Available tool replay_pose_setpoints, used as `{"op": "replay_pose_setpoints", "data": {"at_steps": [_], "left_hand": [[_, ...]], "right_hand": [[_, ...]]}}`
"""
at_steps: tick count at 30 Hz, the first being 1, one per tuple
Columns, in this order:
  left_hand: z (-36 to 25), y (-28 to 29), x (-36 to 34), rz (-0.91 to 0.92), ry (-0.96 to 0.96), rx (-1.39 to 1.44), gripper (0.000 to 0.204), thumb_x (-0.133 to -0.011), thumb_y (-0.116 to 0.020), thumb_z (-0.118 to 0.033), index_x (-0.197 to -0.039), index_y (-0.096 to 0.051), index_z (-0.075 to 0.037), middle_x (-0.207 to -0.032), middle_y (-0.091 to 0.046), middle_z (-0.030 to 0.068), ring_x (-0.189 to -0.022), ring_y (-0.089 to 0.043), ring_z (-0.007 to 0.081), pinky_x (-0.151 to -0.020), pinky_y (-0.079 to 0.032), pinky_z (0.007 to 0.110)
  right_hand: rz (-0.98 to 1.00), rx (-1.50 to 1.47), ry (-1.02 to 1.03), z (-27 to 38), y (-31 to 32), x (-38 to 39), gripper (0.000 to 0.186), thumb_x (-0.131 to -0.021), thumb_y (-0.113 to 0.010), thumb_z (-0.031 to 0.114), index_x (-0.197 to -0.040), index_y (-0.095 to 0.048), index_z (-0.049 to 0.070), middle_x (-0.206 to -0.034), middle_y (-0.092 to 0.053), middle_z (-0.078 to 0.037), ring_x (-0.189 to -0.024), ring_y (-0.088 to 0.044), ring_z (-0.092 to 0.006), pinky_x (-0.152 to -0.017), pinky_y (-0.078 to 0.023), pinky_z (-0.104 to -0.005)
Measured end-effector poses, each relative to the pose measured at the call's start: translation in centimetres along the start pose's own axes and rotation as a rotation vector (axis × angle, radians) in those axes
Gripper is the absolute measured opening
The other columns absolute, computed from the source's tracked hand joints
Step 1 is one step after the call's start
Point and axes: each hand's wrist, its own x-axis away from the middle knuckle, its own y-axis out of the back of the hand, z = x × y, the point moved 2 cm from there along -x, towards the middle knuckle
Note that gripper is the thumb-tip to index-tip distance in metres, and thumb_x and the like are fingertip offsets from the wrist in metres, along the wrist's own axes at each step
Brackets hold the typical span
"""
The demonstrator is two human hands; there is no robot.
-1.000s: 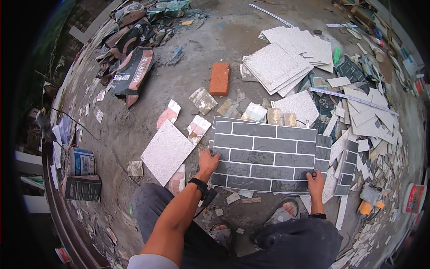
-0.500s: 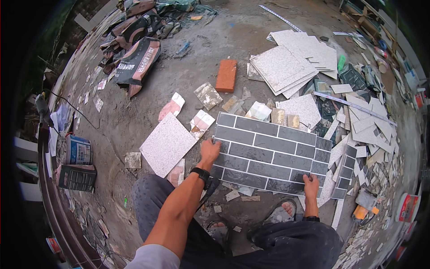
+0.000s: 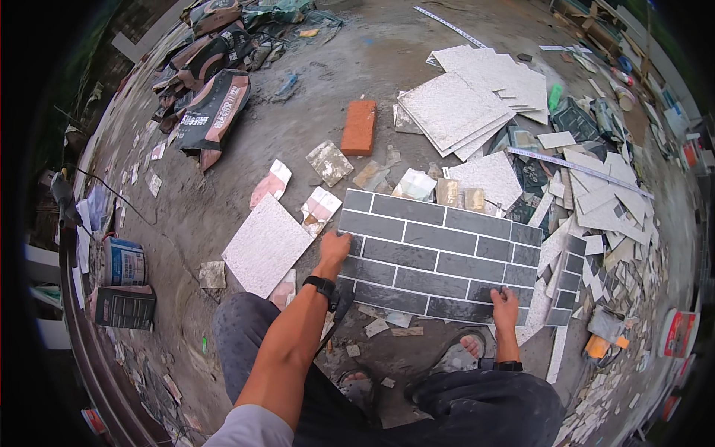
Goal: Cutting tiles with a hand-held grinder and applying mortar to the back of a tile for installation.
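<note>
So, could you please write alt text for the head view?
A person's left hand and right hand hold a dark gray brick-patterned tile by opposite edges, overlapping a matching tile. Beyond lie an orange brick and stacked speckled white tiles, on a gray floor strewn with fragments.

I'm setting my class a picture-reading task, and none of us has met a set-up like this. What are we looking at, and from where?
There is no machine here: a person works with two bare hands. One head-worn fisheye camera, the left of a pair, took every picture, looking down; its wide lens bends straight edges. The left hand grips the left edge of a dark grey brick-patterned tile; the right hand touches it toward the lower right, though its exact grip is hidden. On the rough ground around it lie a pale speckled square tile, an orange-red brick, a stack of pale tiles and broken tile pieces.
</note>
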Motion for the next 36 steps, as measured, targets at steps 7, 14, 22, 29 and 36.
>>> {"op": "replay_pose_setpoints", "data": {"at_steps": [7, 14, 22, 29, 36], "left_hand": [[-0.1, -1.6, -0.7, 0.045, -0.039, 0.118, 0.042, -0.078, -0.064, -0.027, -0.098, -0.069, 0.009, -0.088, -0.07, 0.0252, -0.084, -0.069, 0.0344, -0.078, -0.051, 0.041], [4.5, 0.1, -3.6, 0.09, -0.13, -0.009, 0.047, -0.08, -0.063, -0.03, -0.109, -0.069, 0.006, -0.096, -0.071, 0.0249, -0.092, -0.069, 0.0322, -0.084, -0.05, 0.039], [12.7, 2.1, -3.6, 0.103, 0.003, -0.062, 0.045, -0.084, -0.066, -0.03, -0.107, -0.069, 0.009, -0.089, -0.072, 0.0188, -0.08, -0.069, 0.0238, -0.075, -0.053, 0.036], [12.6, 0.2, -1.2, 0.171, 0.102, -0.017, 0.043, -0.083, -0.066, -0.029, -0.099, -0.07, 0.011, -0.077, -0.066, 0.0128, -0.064, -0.062, 0.0201, -0.055, -0.049, 0.036], [12.4, 1.3, -1.1, 0.157, 0.093, 0.032, 0.039, -0.082, -0.064, -0.028, -0.092, -0.07, 0.01, -0.077, -0.066, 0.0123, -0.066, -0.062, 0.021, -0.056, -0.05, 0.036]], "right_hand": [[-0.051, 0.011, 0.028, -0.7, 0.5, 0.2, 0.059, -0.084, -0.073, 0.034, -0.122, -0.06, -0.009, -0.111, -0.063, -0.022, -0.099, -0.063, -0.0292, -0.087, -0.05, -0.0367], [-0.071, 0.059, 0.14, 0.0, -0.5, 1.2, 0.053, -0.085, -0.071, 0.03, -0.119, -0.061, -0.009, -0.108, -0.067, -0.022, -0.092, -0.067, -0.0268, -0.082, -0.053, -0.0354], [-0.091, 0.143, 0.11, -2.4, 3.7, 5.9, 0.023, -0.089, -0.063, 0.021, -0.103, -0.069, 0.004, -0.085, -0.071, -0.019, -0.082, -0.069, -0.0356, -0.073, -0.052, -0.0419], [-0.004, 0.096, 0.096, -3.5, 4.4, 6.0, 0.02, -0.088, -0.062, 0.021, -0.097, -0.071, 0.006, -0.085, -0.071, -0.018, -0.082, -0.068, -0.0368, -0.072, -0.052, -0.043], [0.008, 0.143, 0.121, -2.9, 3.5, 5.3, 0.017, -0.086, -0.063, 0.021, -0.09, -0.072, 0.007, -0.084, -0.07, -0.018, -0.082, -0.067, -0.038, -0.071, -0.051, -0.0449]]}}
